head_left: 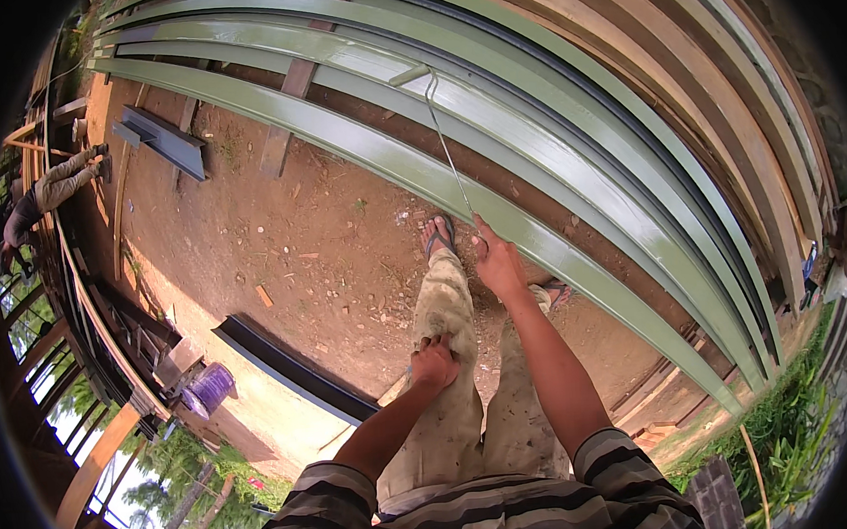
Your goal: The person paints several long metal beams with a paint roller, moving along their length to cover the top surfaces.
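My right hand (500, 264) is closed round the handle end of a paint roller. Its thin wire frame (448, 148) reaches away from me to the green roller head (410, 76), which rests on a long green-painted steel beam (377, 58). A nearer green beam (371, 144) passes beneath the wire. Against the thigh of my stained, light trousers lies my left hand (434, 362), its fingers curled in. Whether it grips the cloth or something small is hidden.
More green beams and bare brown ones (680, 74) run side by side beyond, over wooden supports (298, 78). Dark steel channels (291, 370) lie on the dirt ground to the left, near a purple drum (208, 388). Another person (52, 191) is at far left. Grass (798, 409) grows at right.
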A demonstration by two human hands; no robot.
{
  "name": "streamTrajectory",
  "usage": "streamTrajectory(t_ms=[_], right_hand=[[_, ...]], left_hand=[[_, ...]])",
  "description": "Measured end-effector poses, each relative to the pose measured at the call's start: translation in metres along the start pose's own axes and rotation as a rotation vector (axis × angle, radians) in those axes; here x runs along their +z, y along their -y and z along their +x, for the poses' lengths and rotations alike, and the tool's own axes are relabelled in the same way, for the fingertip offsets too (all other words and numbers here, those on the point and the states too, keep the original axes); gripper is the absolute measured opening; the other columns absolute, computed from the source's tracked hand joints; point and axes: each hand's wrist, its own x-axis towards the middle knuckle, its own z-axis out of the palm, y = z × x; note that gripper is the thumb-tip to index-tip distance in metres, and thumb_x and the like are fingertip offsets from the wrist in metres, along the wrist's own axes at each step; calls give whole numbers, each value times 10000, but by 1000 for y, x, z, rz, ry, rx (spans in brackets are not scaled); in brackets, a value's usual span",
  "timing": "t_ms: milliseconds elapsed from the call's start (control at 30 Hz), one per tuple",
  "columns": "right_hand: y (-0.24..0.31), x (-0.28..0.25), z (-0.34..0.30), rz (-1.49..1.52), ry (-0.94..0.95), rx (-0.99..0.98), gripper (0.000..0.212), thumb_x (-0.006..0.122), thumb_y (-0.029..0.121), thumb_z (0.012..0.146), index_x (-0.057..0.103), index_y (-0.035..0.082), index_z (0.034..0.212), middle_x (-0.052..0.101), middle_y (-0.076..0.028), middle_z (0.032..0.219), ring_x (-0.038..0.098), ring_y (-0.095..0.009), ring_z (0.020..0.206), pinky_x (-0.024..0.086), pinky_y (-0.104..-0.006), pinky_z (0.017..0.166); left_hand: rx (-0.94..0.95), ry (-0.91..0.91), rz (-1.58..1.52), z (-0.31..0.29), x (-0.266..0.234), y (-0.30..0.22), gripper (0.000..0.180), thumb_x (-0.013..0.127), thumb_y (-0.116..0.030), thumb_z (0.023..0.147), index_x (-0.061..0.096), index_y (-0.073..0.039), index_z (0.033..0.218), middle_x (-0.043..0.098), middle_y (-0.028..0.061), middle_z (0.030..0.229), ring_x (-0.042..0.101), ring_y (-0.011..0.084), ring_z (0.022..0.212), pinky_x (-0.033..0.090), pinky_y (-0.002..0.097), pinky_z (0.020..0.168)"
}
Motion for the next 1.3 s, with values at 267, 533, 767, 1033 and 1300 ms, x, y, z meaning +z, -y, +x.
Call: streamTrajectory(t_ms=[267,533,767,1033,1300], right_hand=[[107,66,82,19,58,4,458,585,202,1029,565,186,1486,696,-287,1142,663,-474,1063,520,-524,918],[190,120,153,-39,87,-32,451,572,221,1041,562,198,1491,704,-298,964,693,-473,913,516,-517,832],[227,152,208,3,150,-21,447,561,227,1039,562,189,1484,706,-303,1054,677,-482,1035,534,-529,899],[176,108,165,-114,92,1,425,541,254,1055,571,269,1479,736,-244,938,725,-403,760,564,-515,790],[83,17,87,-128,53,24,453,556,235,1035,552,297,1485,715,-248,1118,669,-480,1030,533,-551,906]], left_hand=[[2,34,-170,9,-38,61,531,613,-329,913,538,-105,1388,612,112,1380,546,319,1323,518,497,1030],[-30,85,-295,13,-51,93,556,602,-335,916,525,-119,1422,603,119,1403,544,327,1336,515,506,1038],[-45,79,-363,14,-47,108,570,588,-345,908,523,-138,1436,604,121,1403,539,331,1345,509,489,1061],[-51,84,-331,16,-57,99,572,575,-351,906,519,-139,1434,602,133,1421,541,352,1357,501,490,1079],[23,108,-206,21,-62,79,546,574,-276,892,537,-125,1415,610,142,1403,551,374,1348,501,488,1076]])
